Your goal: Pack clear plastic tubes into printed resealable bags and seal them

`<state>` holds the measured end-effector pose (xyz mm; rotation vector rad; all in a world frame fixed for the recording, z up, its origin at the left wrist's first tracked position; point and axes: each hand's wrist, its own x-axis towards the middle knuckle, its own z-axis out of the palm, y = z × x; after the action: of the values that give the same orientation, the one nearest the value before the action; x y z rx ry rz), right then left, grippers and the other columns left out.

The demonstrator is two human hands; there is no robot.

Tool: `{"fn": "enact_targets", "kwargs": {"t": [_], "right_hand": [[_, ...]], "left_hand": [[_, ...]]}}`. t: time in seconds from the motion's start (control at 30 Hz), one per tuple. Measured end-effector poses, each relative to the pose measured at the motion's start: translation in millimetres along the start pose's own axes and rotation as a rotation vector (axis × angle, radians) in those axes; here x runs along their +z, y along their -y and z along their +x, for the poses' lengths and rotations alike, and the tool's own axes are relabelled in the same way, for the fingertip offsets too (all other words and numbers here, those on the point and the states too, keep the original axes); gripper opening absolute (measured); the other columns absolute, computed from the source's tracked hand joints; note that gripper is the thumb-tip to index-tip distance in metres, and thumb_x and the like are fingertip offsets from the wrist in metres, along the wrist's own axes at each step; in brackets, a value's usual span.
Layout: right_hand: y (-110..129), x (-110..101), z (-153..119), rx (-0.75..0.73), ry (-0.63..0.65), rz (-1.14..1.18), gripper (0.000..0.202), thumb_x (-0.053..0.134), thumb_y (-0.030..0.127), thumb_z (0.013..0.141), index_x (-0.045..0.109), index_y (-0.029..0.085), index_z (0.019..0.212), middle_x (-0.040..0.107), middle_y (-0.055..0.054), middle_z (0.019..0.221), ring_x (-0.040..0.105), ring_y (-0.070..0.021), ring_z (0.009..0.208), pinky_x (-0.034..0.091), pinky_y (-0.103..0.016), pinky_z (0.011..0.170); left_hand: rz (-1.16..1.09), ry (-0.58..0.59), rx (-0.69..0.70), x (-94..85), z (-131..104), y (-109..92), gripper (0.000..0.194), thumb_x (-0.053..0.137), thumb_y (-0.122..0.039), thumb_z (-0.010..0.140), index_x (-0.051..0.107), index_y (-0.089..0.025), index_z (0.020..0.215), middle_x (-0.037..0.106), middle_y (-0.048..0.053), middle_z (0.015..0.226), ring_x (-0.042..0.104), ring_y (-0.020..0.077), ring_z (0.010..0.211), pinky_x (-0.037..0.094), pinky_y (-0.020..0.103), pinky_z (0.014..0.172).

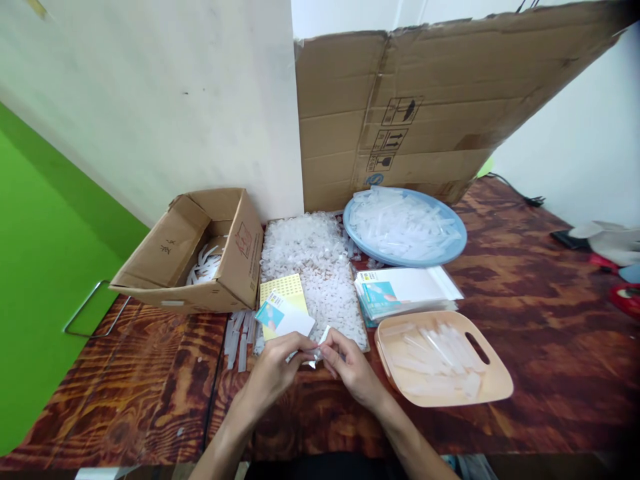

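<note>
My left hand point(284, 360) and my right hand point(349, 363) meet near the front of the table, fingers closed in a pinch. Between them is a small white strip point(324, 335), part of it hidden by the fingers. Just beyond lies a printed white and teal packet point(287, 317) on a yellow sheet of dots point(284, 288). Both rest on a wide heap of small clear plastic pieces point(330, 300). Several translucent flat strips point(243, 337) lie left of the heap, near my left wrist.
An open cardboard box point(245, 253) with white strips stands at left. A blue basin point(400, 259) of translucent pieces sits at the back. At right are stacked printed packets point(425, 283) and a peach tray point(500, 383) holding clear strips. A large cardboard sheet point(340, 120) stands behind.
</note>
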<state>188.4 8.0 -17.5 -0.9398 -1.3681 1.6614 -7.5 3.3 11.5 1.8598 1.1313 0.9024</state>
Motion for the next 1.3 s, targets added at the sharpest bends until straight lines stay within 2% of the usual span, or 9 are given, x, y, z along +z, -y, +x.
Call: {"fn": "enact_targets", "kwargs": {"t": [0.17, 0.27, 0.37, 0.47, 0.7, 0.9, 1.07, 1.17, 1.3], "right_hand": [[1, 0, 3, 0.224, 0.090, 0.297, 0.038, 0.056, 0.059, 0.093, 0.046, 0.024, 0.085, 0.035, 0.012, 0.048, 0.022, -0.0083, 0.040, 0.021, -0.022, 0.044], [8, -4, 3, 0.115, 0.024, 0.146, 0.037, 0.070, 0.052, 0.086, 0.050, 0.023, 0.097, 0.056, 0.006, 0.070, 0.043, -0.0094, 0.051, 0.032, -0.022, 0.050], [15, -10, 2, 0.004, 0.000, -0.139, 0.024, 0.071, 0.041, 0.089, 0.061, 0.021, 0.097, 0.064, 0.000, 0.086, 0.058, -0.0155, 0.074, 0.043, -0.026, 0.068], [13, -16, 1, -0.042, -0.085, -0.283, 0.018, 0.064, 0.038, 0.094, 0.066, 0.020, 0.095, 0.067, -0.002, 0.086, 0.062, -0.0192, 0.082, 0.045, -0.029, 0.075], [-2, -22, 3, -0.055, -0.197, -0.314, 0.019, 0.063, 0.039, 0.094, 0.067, 0.020, 0.096, 0.071, -0.003, 0.092, 0.065, -0.0213, 0.090, 0.047, -0.031, 0.081], [-5, -17, 4, -0.079, -0.257, -0.318, 0.021, 0.062, 0.041, 0.095, 0.066, 0.020, 0.096, 0.071, -0.004, 0.093, 0.065, -0.0219, 0.091, 0.048, -0.031, 0.082], [-11, -19, 3, -0.076, -0.451, -0.316, 0.025, 0.050, 0.043, 0.100, 0.055, 0.021, 0.109, 0.070, -0.007, 0.095, 0.066, -0.0213, 0.081, 0.050, -0.031, 0.072], [-11, -21, 4, -0.083, -0.479, -0.543, 0.019, 0.048, 0.036, 0.100, 0.054, 0.020, 0.109, 0.070, -0.008, 0.094, 0.066, -0.0240, 0.085, 0.049, -0.034, 0.076], [-10, -13, 9, -0.077, -0.340, -0.919, 0.010, 0.057, 0.027, 0.094, 0.064, 0.020, 0.098, 0.069, -0.008, 0.094, 0.065, -0.0243, 0.084, 0.047, -0.033, 0.074]], "left_hand": [[-0.012, 0.037, 0.080, -3.3, 2, 1, 0.016, 0.057, -0.021, 0.098, 0.072, -0.019, 0.103, 0.075, 0.009, 0.098, 0.071, 0.0198, 0.090, 0.054, 0.029, 0.082], [0.021, -0.013, 0.001, -3.6, 2, -1, 0.011, 0.065, -0.021, 0.094, 0.071, -0.019, 0.102, 0.075, 0.006, 0.093, 0.070, 0.0191, 0.087, 0.052, 0.027, 0.081], [0.025, -0.026, -0.048, -2.0, 1, -3, 0.010, 0.065, -0.021, 0.093, 0.071, -0.020, 0.102, 0.074, 0.005, 0.091, 0.069, 0.0185, 0.085, 0.051, 0.026, 0.079], [0.054, -0.043, -0.030, -3.5, 3, -3, 0.013, 0.062, -0.020, 0.095, 0.071, -0.021, 0.105, 0.073, 0.005, 0.094, 0.067, 0.0191, 0.089, 0.050, 0.028, 0.081], [0.120, -0.114, 0.001, -13.4, 13, 3, 0.014, 0.060, -0.023, 0.097, 0.072, -0.022, 0.104, 0.072, 0.008, 0.104, 0.067, 0.0224, 0.100, 0.050, 0.033, 0.089], [0.062, -0.188, -0.149, -7.9, 14, 11, 0.013, 0.064, -0.027, 0.094, 0.071, -0.021, 0.103, 0.075, 0.006, 0.103, 0.069, 0.0218, 0.095, 0.052, 0.032, 0.084], [0.044, -0.195, -0.213, -2.8, 9, 13, 0.018, 0.059, -0.033, 0.096, 0.066, -0.020, 0.107, 0.072, 0.007, 0.108, 0.068, 0.0224, 0.100, 0.051, 0.034, 0.089], [0.043, -0.173, -0.215, 2.6, 8, 14, 0.018, 0.049, -0.031, 0.100, 0.059, -0.020, 0.111, 0.068, 0.008, 0.107, 0.068, 0.0204, 0.096, 0.050, 0.035, 0.088], [0.130, -0.180, -0.207, 9.1, 10, 14, 0.019, 0.042, -0.030, 0.103, 0.054, -0.020, 0.113, 0.064, 0.006, 0.099, 0.065, 0.0204, 0.090, 0.049, 0.036, 0.086]]}}
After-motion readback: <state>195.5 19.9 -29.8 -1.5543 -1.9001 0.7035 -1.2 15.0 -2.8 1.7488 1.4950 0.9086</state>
